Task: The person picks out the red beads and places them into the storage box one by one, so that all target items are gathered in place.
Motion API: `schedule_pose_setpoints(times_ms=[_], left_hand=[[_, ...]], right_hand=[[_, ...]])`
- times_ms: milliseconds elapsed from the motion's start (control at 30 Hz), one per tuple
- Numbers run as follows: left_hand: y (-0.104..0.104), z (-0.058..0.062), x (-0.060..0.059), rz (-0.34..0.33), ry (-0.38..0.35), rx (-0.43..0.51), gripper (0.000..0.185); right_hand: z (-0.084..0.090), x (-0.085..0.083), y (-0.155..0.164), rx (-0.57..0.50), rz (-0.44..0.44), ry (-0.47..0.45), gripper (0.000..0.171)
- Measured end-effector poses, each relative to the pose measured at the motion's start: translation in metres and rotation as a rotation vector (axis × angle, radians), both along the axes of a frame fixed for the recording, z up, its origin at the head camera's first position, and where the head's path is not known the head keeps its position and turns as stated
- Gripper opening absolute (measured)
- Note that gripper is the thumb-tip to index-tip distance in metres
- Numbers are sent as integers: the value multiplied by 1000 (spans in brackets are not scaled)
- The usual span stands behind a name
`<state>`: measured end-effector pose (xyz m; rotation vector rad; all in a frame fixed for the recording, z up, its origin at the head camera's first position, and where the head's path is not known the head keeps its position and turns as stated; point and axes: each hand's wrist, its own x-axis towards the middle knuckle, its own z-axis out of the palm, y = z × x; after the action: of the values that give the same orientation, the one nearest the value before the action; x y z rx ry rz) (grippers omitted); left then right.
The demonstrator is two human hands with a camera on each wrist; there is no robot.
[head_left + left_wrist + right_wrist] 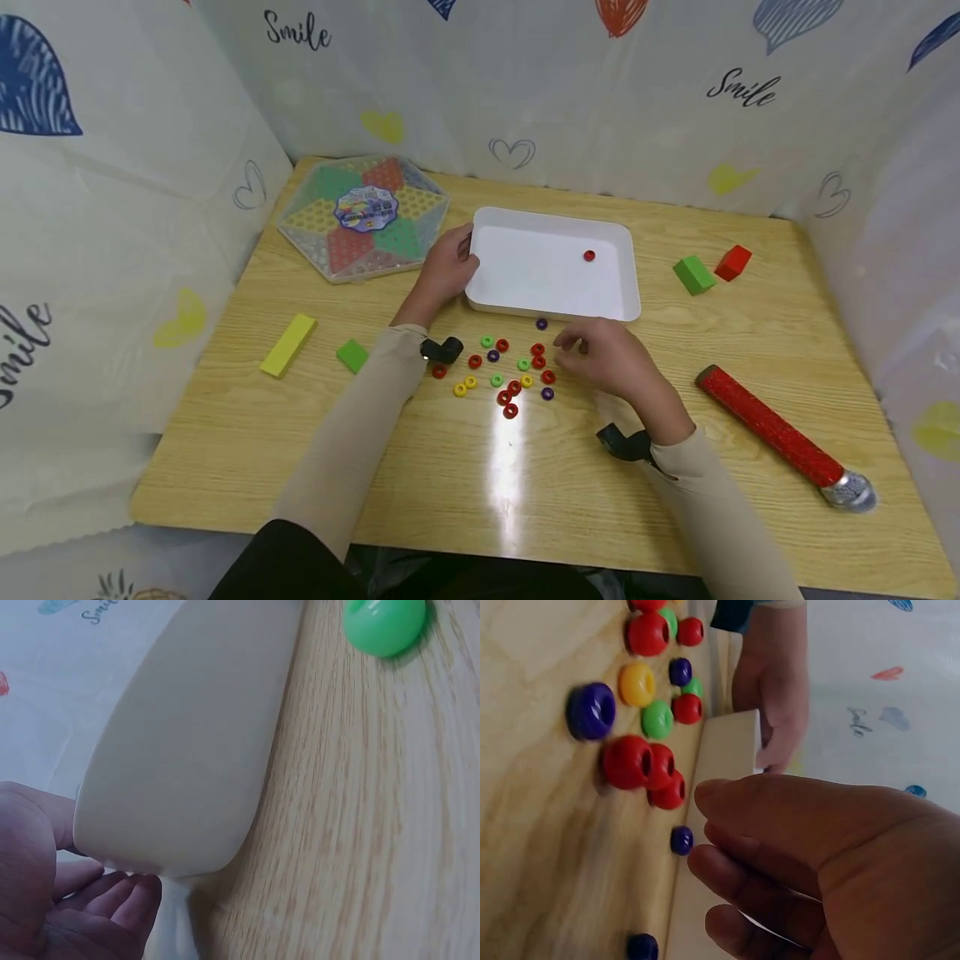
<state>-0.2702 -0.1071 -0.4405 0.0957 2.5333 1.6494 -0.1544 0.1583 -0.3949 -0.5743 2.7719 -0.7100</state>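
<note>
A white rectangular tray stands on the table, with one red bead inside it. My left hand grips the tray's left end, thumb at the rim and fingers against the outer wall in the left wrist view. My right hand hovers by the tray's front right, its fingers loosely bent; nothing shows between thumb and fingers in the right wrist view. Left of it lie scattered beads in several colours, among them a red bead, a purple bead, a yellow bead and a green bead.
A hexagonal game board sits at the back left. Nearer lie a yellow block and a green block. To the right are another green block, a red block and a red toy microphone. Printed sheeting surrounds the table.
</note>
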Motion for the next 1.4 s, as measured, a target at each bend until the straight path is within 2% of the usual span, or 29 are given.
schedule_pose_setpoints(times_ms=[400, 867, 1000, 1100, 1400], left_hand=[[1, -3, -2, 8, 3, 22, 61], [2, -4, -2, 11, -10, 18, 62], [2, -3, -1, 12, -7, 12, 62], [2, -3, -1, 12, -6, 7, 62], [1, -5, 0, 3, -4, 22, 63]], right_hand=[[-14, 13, -10, 38, 20, -42, 19], [-15, 17, -8, 47, 44, -19, 11], [-3, 15, -1, 34, 13, -14, 11], [10, 8, 4, 32, 6, 22, 11], [43, -26, 13, 63, 10, 99, 12]])
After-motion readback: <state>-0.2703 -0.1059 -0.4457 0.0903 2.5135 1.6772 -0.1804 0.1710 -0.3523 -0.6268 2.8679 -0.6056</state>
